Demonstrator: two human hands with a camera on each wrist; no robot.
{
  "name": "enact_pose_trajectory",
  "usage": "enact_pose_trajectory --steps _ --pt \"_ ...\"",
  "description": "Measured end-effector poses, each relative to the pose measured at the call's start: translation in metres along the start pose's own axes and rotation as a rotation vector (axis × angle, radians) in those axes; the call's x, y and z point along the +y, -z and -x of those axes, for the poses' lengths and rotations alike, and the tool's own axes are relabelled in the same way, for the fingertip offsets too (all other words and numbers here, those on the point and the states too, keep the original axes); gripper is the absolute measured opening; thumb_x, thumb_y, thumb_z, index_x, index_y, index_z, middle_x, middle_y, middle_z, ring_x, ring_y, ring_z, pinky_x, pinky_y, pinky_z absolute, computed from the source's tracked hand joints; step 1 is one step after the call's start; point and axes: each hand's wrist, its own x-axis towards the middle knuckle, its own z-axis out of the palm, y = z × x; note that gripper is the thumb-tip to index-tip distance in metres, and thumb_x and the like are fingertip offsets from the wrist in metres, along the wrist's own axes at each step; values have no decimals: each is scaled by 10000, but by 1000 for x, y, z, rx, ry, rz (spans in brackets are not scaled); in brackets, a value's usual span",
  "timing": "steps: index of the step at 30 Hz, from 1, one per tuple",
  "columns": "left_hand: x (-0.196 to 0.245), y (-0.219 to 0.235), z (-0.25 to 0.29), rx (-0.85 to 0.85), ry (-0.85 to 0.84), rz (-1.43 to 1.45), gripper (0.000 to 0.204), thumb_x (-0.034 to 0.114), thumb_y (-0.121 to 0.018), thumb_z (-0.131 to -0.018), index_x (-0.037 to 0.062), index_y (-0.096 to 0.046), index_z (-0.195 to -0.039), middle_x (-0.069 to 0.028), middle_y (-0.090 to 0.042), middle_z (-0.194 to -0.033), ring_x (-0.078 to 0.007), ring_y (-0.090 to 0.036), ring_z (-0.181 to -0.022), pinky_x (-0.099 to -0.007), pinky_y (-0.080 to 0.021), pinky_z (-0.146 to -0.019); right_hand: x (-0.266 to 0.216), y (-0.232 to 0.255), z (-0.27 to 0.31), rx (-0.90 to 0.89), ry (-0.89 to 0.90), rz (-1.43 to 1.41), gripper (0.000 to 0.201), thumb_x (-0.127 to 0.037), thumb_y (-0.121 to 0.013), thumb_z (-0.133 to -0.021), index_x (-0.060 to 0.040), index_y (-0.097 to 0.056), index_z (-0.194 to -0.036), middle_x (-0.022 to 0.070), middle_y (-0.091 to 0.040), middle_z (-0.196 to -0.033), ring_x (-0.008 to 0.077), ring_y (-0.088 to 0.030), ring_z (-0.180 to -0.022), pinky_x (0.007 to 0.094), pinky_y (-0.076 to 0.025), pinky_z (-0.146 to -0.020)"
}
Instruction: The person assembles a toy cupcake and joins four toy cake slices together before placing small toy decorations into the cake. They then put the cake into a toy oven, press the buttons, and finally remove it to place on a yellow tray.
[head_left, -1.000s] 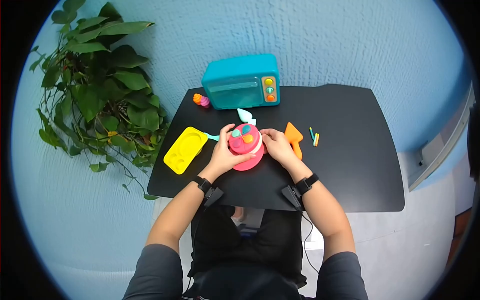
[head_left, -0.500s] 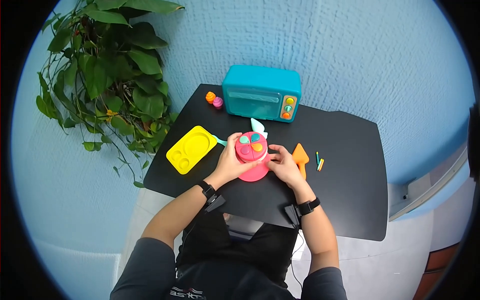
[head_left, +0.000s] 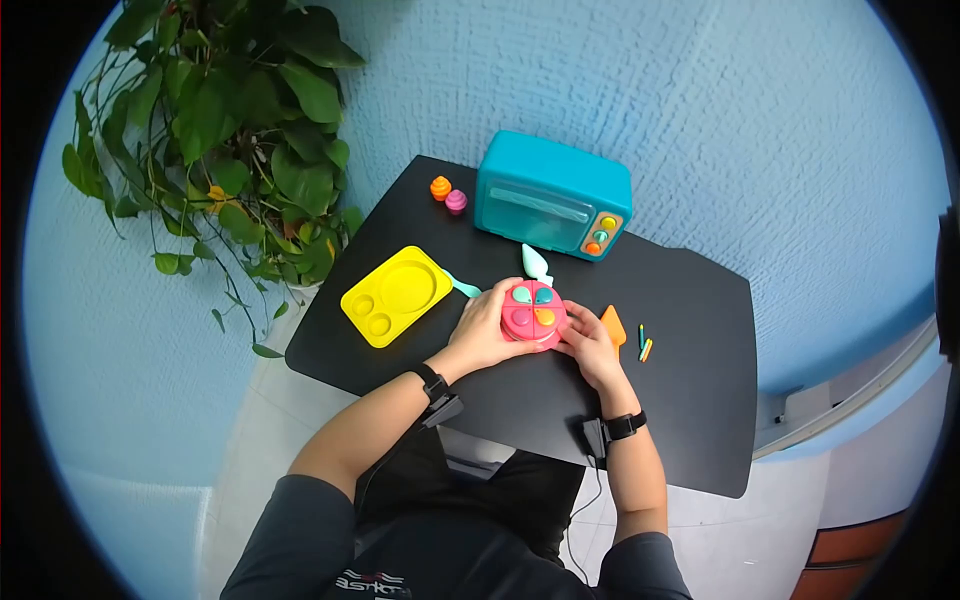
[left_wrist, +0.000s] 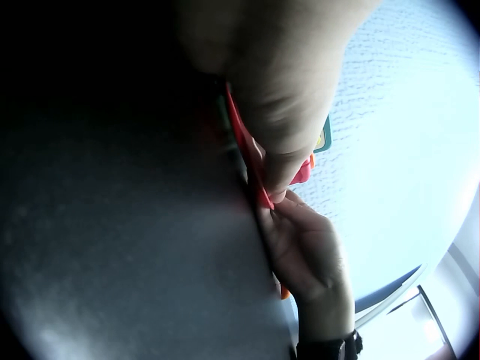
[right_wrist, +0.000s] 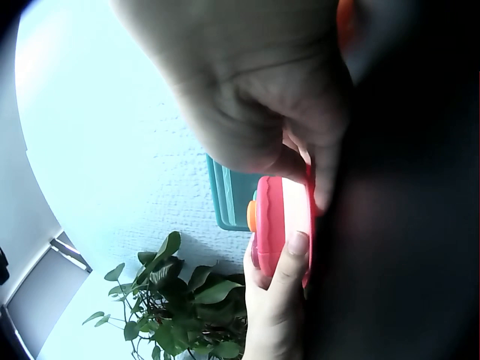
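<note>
A round pink toy cake (head_left: 533,312), its top divided in four with coloured pieces, stands near the table's middle. The left hand (head_left: 486,330) grips its left side, thumb along the front. In the right wrist view the cake (right_wrist: 271,225) shows a white layer and sits on a pink plate (right_wrist: 312,225). The right hand (head_left: 592,346) is at the cake's right side; in the right wrist view its thumb and fingers (right_wrist: 322,176) pinch the plate's rim. Much of the plate is hidden in the head view.
Behind the cake lies a pale green piece (head_left: 536,262), with a teal toy oven (head_left: 553,195) beyond. A yellow tray (head_left: 397,296) and a turquoise utensil (head_left: 461,285) lie left, two small swirls (head_left: 441,188) at the back left. An orange tool (head_left: 613,326) and small sticks (head_left: 645,344) lie right.
The head view has turned, shifting the whole scene. The pink plate, plain to see in front of the cake before, is now mostly hidden below it. Both hands have stayed at the cake.
</note>
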Motion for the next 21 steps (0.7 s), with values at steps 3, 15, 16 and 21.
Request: enact_pose_trajectory --steps 3,15,16,21 --pt "2 5 0 -18 -10 71 1139 465 -1027 -671 122 -430 -1578 -185 -647 -1477 -406 -625 -1374 -537 -453 -1161 1 1 -3 -5 -6 -10 523 -41 -567 -1118 15 -420 -1616 122 -701 -1381 200 -717 -1220 343 -601 -1030" --pt "-10 -6 32 -66 19 323 1264 416 -1014 -755 3 -229 -1656 -303 -420 -1650 -429 -522 -1492 -478 -451 -1227 -4 -19 46 124 -7 -111 471 -25 -556 -1115 12 -458 -1574 109 -718 -1346 201 -727 -1202 364 -607 -1035" --pt "-5 -5 42 -66 6 346 1246 367 -997 -794 -5 -186 -1664 -309 -376 -1660 -432 -532 -1471 -487 -454 -1221 -5 -22 54 158 2 -114 470 -23 -556 -1115 13 -459 -1574 112 -718 -1344 204 -729 -1195 365 -608 -1033" --pt "17 10 88 -79 25 413 1159 286 -965 -842 4 -199 -1664 -279 -365 -1659 -402 -584 -1408 -503 -484 -1188 3 -27 80 270 46 -169 475 -16 -556 -1116 20 -454 -1579 119 -718 -1334 207 -734 -1173 366 -613 -1026"
